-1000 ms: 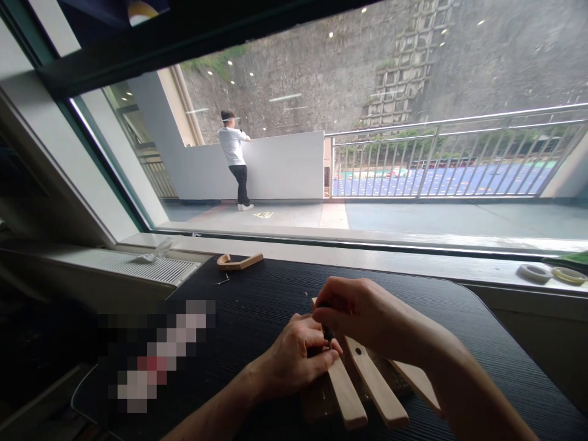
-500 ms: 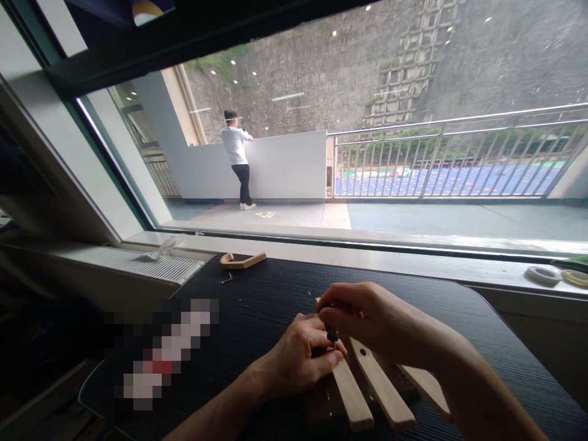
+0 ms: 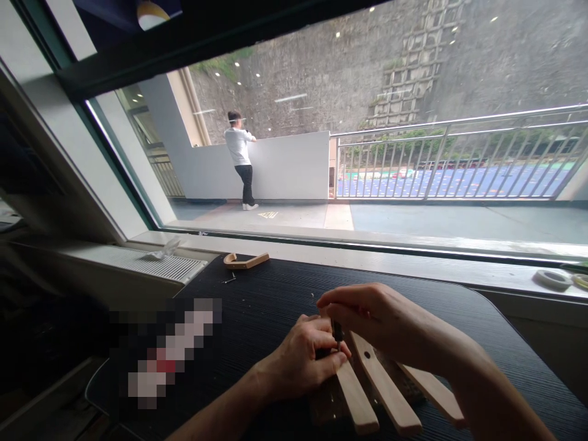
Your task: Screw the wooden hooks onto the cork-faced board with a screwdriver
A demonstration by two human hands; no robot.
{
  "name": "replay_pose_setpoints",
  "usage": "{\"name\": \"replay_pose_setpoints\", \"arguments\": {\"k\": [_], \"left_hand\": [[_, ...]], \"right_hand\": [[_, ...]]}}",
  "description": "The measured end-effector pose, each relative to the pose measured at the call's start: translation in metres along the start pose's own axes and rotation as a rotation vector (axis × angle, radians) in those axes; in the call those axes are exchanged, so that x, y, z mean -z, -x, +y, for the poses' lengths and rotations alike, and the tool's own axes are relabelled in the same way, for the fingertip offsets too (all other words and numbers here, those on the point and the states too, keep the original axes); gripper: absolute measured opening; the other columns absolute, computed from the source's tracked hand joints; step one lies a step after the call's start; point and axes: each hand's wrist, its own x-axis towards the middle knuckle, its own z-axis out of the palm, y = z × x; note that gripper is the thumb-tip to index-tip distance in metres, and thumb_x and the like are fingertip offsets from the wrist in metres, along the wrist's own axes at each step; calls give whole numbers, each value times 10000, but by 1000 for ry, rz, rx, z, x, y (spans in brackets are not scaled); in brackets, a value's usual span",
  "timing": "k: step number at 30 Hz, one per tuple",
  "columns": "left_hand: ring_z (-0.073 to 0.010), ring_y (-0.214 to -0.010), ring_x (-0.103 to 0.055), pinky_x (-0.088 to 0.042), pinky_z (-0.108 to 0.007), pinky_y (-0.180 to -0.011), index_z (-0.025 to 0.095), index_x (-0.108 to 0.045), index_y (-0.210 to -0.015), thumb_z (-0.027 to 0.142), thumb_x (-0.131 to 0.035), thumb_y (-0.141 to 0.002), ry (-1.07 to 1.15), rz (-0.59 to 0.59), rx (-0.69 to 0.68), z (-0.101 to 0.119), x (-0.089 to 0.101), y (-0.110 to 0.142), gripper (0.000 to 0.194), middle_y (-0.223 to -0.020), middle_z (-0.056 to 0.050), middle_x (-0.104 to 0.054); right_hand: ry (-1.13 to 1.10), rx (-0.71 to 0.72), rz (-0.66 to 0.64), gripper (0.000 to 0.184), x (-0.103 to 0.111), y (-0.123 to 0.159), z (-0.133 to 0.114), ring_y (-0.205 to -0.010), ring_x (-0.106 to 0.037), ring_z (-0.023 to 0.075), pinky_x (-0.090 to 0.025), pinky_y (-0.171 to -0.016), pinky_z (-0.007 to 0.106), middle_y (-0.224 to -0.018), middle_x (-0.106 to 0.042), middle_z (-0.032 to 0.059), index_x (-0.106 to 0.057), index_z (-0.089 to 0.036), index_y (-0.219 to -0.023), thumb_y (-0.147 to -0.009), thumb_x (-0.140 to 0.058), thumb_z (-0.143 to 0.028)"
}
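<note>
Pinning a pale flat wooden slat (image 3: 359, 401) inside the black table's (image 3: 261, 312) far edge, the left hand (image 3: 307, 350) risks jabbing if the right hand (image 3: 374, 313) tilts the dark screwdriver (image 3: 337, 331) it grips.

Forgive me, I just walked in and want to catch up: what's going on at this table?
A person is working bare-handed at a black, wood-grained table. The right hand grips a slim, dark-handled tool, point down over a pale, flat wooden strip. The left hand rests on that strip, fingertips close to the tool's tip; what the tip meets is hidden. To the right lie a second strip with a round hole and a third strip.
</note>
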Motion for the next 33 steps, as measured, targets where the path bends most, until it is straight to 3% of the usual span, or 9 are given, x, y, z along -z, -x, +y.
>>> {"name": "replay_pose_setpoints", "arguments": {"k": [5, 11, 23, 27, 33], "left_hand": [[-171, -940, -582, -418, -268, -838, 172, -687, -790, 217, -570, -841, 21, 1, -13, -1, 0, 1, 136, -964, -22, -672], [-163, -928, -576, -414, -261, -811, 163, -677, -734, 206, -581, -829, 6, 16, -39, -3, -2, 1, 141, -954, -14, -677], [-164, -931, -585, -397, -276, -854, 186, -706, -805, 194, -583, -823, -2, 15, -22, 0, -1, 0, 125, -927, -4, -685], [-165, -928, -593, -423, -259, -819, 178, -701, -821, 196, -574, -826, 19, 6, 4, 2, 1, 0, 128, -948, -18, -676], [-165, -909, -599, -435, -235, -763, 171, -697, -782, 215, -560, -835, 8, -4, 3, 1, -1, 0, 153, -918, -18, -679]], "right_hand": [[17, -43, -80, 267, 1, 4, 1, -692, -554, 127, -364, -580, 216, -800, -660, -35, -674, -325, -1042, -869, -500, -429], [42, -45, -66, 215, -2, 4, 5, -708, -548, 127, -363, -591, 215, -795, -657, -48, -674, -343, -993, -851, -527, -410], [75, -51, -27, 186, -3, 2, 8, -631, -497, 108, -322, -526, 209, -695, -600, -42, -678, -289, -890, -807, -582, -425], [67, -49, -14, 263, 1, 5, 1, -627, -516, 108, -342, -549, 213, -706, -621, -50, -660, -341, -1035, -824, -560, -461], [-9, 5, -45, 234, 1, 4, -2, -722, -550, 118, -366, -606, 210, -807, -656, -30, -700, -295, -948, -880, -478, -323]]}}
